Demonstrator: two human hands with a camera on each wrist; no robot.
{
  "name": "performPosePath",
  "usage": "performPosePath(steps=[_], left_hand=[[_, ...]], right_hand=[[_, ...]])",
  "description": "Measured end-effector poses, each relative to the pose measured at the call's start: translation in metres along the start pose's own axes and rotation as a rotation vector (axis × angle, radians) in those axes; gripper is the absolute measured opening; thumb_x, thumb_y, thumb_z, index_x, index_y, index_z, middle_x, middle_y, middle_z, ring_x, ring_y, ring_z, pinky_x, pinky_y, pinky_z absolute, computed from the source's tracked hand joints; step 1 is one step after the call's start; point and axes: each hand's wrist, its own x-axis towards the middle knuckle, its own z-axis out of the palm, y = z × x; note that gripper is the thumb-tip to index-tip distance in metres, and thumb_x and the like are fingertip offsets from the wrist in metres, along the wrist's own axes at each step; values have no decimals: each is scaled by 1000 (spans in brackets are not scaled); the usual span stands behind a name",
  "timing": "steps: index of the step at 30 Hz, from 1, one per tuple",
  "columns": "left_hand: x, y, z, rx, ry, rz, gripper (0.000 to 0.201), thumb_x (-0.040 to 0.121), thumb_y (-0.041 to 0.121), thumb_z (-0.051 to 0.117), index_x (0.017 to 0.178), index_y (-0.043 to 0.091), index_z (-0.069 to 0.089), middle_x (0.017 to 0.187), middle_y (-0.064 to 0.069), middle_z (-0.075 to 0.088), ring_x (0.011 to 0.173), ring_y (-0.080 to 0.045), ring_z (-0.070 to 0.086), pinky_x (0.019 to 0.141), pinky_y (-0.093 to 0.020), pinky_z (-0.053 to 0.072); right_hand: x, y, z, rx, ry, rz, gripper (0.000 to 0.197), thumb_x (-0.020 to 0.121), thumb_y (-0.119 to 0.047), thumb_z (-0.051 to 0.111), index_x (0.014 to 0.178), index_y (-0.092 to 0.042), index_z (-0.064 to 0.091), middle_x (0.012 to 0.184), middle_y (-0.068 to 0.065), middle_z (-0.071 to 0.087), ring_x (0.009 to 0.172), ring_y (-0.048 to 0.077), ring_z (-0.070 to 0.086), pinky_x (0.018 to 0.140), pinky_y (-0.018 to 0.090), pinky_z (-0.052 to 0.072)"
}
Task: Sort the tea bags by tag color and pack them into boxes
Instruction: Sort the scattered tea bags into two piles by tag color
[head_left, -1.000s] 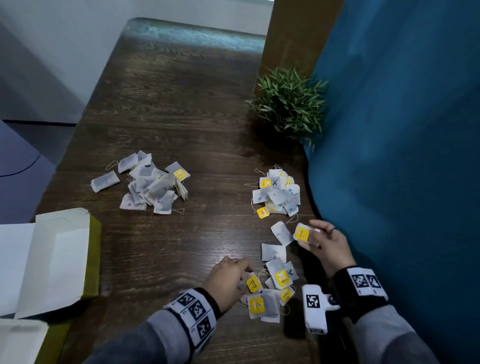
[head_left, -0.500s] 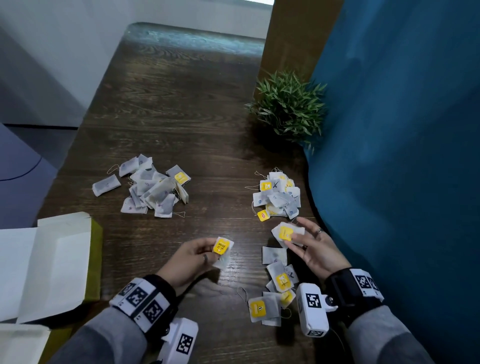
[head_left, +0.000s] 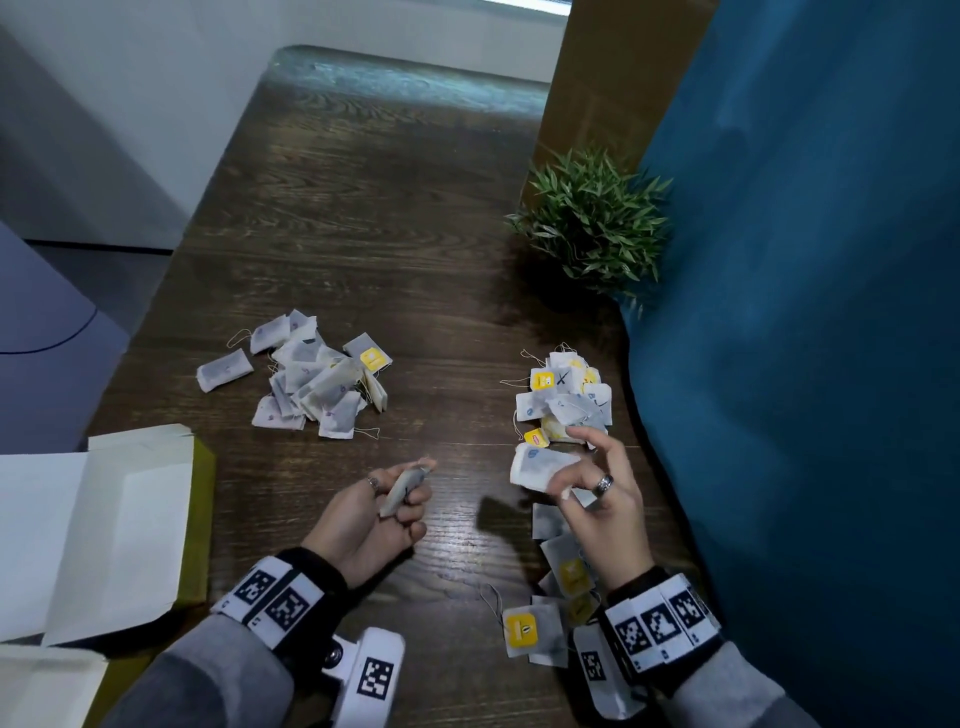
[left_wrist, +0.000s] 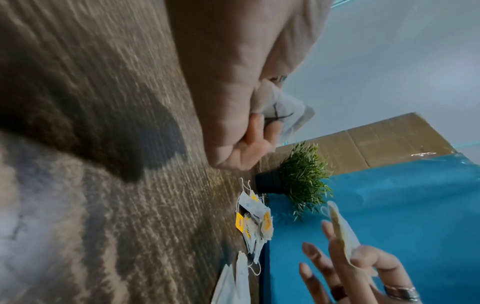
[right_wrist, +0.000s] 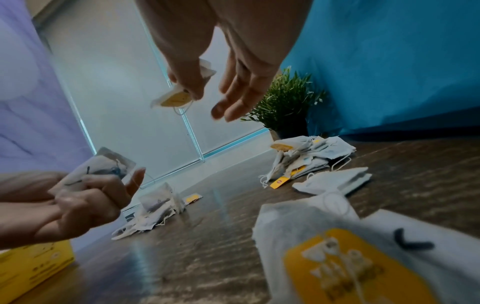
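My left hand (head_left: 410, 493) is curled round a white tea bag (head_left: 402, 486) above the table's near middle; the left wrist view shows a black cross on that bag (left_wrist: 283, 109). My right hand (head_left: 571, 467) pinches another tea bag (head_left: 537, 467) between thumb and finger, just short of the right pile (head_left: 566, 400). The right wrist view shows the pinched bag's yellow tag (right_wrist: 176, 98). A left pile of tea bags (head_left: 317, 384) lies farther back. Loose yellow-tagged bags (head_left: 540, 629) lie under my right wrist.
An open white and yellow box (head_left: 104, 540) sits at the near left edge of the dark wooden table (head_left: 374, 208). A small potted plant (head_left: 592, 223) stands at the back right against a blue wall (head_left: 805, 312) that borders the table's right side.
My left hand took a yellow-tagged bag from the near heap, carried it left and closed round it. My right hand turned its bag, so the tag no longer faces the head view.
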Motion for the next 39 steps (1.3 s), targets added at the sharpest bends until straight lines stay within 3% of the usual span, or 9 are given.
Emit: performPosePath(steps=[4, 7, 11, 19, 21, 27, 30, 34, 39], left_hand=[[-2, 6, 2, -105, -52, -60, 34, 74, 20, 36, 95, 5, 58, 55, 0, 34, 44, -10, 31, 46, -22, 34], [-5, 9, 4, -126, -74, -74, 43, 79, 37, 39, 93, 4, 63, 57, 0, 34, 47, -10, 32, 49, -24, 37], [-6, 11, 4, -89, -89, -89, 61, 81, 60, 41, 94, 7, 67, 57, -1, 35, 48, -11, 32, 55, -27, 35], [-8, 11, 1, -31, -167, -104, 67, 43, 34, 87, 103, 25, 60, 61, 0, 38, 49, -11, 35, 61, -31, 43], [-6, 7, 4, -1, -156, -125, 63, 48, 26, 85, 105, 25, 56, 61, 2, 38, 47, -10, 34, 58, -29, 42], [20, -20, 39, 449, -3, -19, 27, 96, 25, 42, 111, 29, 65, 88, 0, 53, 67, -9, 46, 63, -24, 43], [29, -34, 73, 642, -31, 74, 27, 98, 35, 39, 106, 42, 64, 115, 7, 60, 99, -8, 52, 82, -24, 39], [41, -46, 110, 655, -131, 160, 36, 100, 35, 34, 134, 37, 46, 134, 21, 44, 119, 2, 40, 94, -15, 32], [54, -60, 119, 594, -111, 100, 41, 95, 52, 32, 81, 49, 70, 98, 23, 69, 92, -5, 58, 73, -21, 43]], right_hand=[[0, 0, 1, 228, -115, 314, 28, 79, -5, 48, 71, -33, 51, 80, -10, 61, 81, 22, 64, 76, 46, 50], [2, 0, -2, 449, -128, 449, 17, 83, -8, 61, 74, -22, 55, 76, -8, 60, 79, 17, 60, 78, 40, 49], [7, 6, -8, 554, -3, 559, 42, 62, -59, 75, 63, -22, 55, 76, 9, 56, 80, 25, 55, 80, 40, 46], [19, 27, -31, 818, 202, 723, 55, 58, -29, 84, 102, -14, 57, 99, 10, 64, 83, 12, 67, 70, 24, 57], [21, 19, -32, 923, 145, 812, 17, 80, -4, 62, 95, -9, 58, 97, 12, 64, 79, 12, 68, 69, 24, 58], [18, 7, -15, 1163, 9, 1037, 27, 83, 6, 40, 70, -14, 52, 74, 4, 66, 64, 15, 64, 55, 29, 56], [19, 3, -5, 1190, 3, 1078, 8, 81, -13, 54, 83, -19, 60, 73, 0, 66, 56, 9, 58, 50, 22, 51], [19, 11, 7, 1076, 24, 974, 36, 78, -23, 60, 113, -15, 58, 89, 0, 68, 73, 8, 62, 59, 17, 49], [9, 25, 11, 863, -21, 896, 44, 82, -35, 61, 118, -13, 48, 103, 5, 66, 82, 12, 63, 66, 26, 46]])
